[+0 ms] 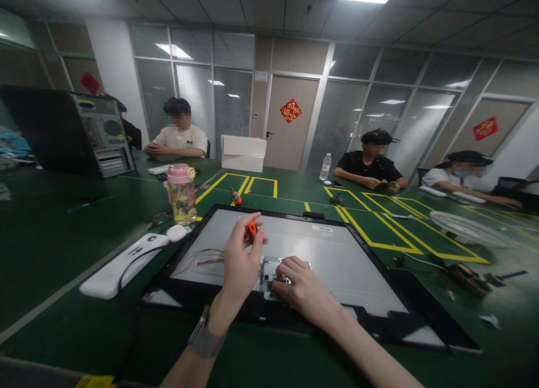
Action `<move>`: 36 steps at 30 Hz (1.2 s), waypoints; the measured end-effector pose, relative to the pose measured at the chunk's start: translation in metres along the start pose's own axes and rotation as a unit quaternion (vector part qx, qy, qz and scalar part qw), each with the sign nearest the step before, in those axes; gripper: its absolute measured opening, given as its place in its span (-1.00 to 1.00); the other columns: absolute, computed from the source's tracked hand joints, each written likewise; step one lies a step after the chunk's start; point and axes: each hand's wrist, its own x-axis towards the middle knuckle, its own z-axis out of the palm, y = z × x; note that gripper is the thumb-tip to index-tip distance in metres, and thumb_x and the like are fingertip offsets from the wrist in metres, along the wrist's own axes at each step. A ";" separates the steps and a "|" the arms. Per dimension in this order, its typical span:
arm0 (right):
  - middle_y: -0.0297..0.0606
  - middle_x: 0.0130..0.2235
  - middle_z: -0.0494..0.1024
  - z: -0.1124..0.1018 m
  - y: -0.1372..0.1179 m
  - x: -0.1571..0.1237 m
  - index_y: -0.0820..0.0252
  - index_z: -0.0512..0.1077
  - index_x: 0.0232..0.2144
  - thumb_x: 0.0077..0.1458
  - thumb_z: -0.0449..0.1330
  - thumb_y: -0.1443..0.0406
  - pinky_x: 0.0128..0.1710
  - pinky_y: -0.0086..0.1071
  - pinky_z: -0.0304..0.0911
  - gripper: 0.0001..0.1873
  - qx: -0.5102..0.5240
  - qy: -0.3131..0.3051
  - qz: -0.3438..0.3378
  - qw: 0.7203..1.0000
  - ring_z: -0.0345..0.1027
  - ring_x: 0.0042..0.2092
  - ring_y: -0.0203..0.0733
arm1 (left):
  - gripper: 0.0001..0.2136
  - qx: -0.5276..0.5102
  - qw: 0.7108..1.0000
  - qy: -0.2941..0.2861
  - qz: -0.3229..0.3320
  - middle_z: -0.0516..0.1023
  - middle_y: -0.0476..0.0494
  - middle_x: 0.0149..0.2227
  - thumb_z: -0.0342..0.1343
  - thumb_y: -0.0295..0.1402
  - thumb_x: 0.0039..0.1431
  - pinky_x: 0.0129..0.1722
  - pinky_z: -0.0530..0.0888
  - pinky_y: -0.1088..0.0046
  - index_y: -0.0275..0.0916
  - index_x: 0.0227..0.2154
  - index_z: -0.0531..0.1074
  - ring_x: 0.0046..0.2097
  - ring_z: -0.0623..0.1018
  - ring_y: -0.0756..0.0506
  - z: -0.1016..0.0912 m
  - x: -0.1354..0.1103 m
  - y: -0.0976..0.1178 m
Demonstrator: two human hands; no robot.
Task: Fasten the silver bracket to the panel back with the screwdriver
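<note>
A flat display panel (341, 253) with a black frame and a grey metal back lies in front of me on the green table. My left hand (244, 250) is raised over its middle, the fingers closed around a small orange-and-black tool (251, 231), most of it hidden by the palm. Beside it, my right hand (297, 284) rests at a metal bracket (268, 271) near the panel's front edge. Its fingers are curled together against the bracket, and whatever they pinch is hidden. Thin wires (210, 259) run across the panel left of the bracket.
Left of the panel are a white power bank-like case (124, 264), a pink-lidded bottle (182, 194) and an open computer tower (101, 135). A white box (243, 153) stands behind. Right lie a black strip (433, 309) and a brown pouch (469, 278). Several people sit across the table.
</note>
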 end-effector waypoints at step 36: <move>-0.22 -0.36 0.41 0.007 0.001 -0.005 0.19 0.53 -0.40 0.17 0.20 0.38 -0.31 -0.37 0.14 -0.87 0.052 0.012 0.047 0.997 0.23 -0.30 -0.20 | -0.75 -0.001 1.000 0.002 0.000 0.48 -0.11 -0.15 0.04 -0.39 0.23 -0.33 0.54 0.53 -0.18 -0.03 0.35 -0.38 0.57 0.04 -0.002 0.001 0.003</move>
